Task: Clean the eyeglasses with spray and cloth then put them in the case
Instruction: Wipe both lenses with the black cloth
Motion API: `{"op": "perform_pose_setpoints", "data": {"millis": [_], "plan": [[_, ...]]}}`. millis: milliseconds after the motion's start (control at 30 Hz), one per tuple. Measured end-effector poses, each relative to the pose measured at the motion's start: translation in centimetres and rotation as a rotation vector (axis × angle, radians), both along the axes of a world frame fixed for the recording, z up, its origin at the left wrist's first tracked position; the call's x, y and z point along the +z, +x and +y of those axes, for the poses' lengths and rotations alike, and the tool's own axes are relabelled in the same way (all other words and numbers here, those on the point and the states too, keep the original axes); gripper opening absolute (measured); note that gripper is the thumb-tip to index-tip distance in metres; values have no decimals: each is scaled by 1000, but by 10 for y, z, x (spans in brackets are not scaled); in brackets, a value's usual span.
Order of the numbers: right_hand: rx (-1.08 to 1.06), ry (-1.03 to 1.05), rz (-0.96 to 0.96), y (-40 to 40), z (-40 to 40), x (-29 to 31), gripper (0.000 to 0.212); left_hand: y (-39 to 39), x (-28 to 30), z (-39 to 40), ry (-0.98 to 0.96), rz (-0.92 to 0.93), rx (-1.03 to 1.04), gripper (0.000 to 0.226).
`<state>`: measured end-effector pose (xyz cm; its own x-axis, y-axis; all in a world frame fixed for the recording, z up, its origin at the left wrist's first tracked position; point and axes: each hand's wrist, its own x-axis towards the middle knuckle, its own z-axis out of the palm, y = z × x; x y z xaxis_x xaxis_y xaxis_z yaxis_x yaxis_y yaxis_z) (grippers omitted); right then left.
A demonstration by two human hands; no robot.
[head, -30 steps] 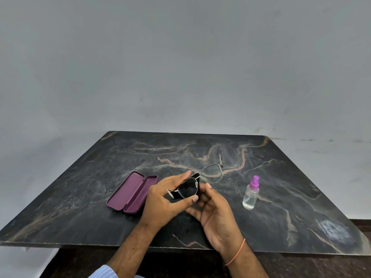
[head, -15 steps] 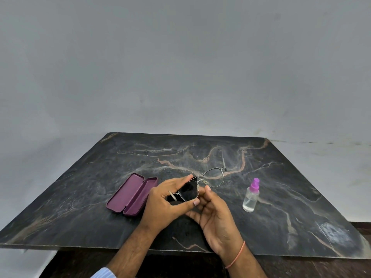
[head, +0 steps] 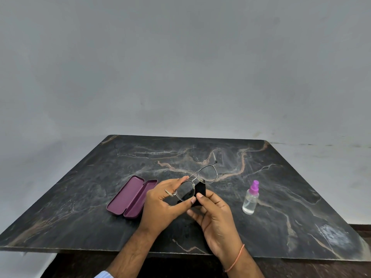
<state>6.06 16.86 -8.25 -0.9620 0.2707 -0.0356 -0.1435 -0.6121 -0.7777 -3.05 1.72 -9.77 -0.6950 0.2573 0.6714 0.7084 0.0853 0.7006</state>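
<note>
The thin metal-framed eyeglasses point(head: 207, 174) are held above the dark marble table point(head: 281, 177). My left hand point(head: 162, 205) pinches the rim of the near lens between thumb and fingers. My right hand point(head: 215, 219) holds a black cloth point(head: 200, 190) against that lens from behind, thumb on top. The far lens sticks out free, up and to the right. A purple glasses case point(head: 130, 195) lies open on the table left of my hands. A small clear spray bottle point(head: 251, 198) with a pink top stands upright to the right.
The table's front edge runs just below my wrists, with a dark floor under it. A plain grey wall rises behind the table. A pale scuffed patch point(head: 333, 233) marks the table's near right corner.
The black cloth has slid to the right behind the near lens, so more of it shows past the frame. Both hands stay in nearly the same place.
</note>
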Motion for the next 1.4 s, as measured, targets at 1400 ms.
{"op": "perform_pose_setpoints", "data": {"millis": [1400], "plan": [[-59, 53, 42, 7, 42, 1, 35, 4, -1, 1, -118, 113, -14, 63]]}}
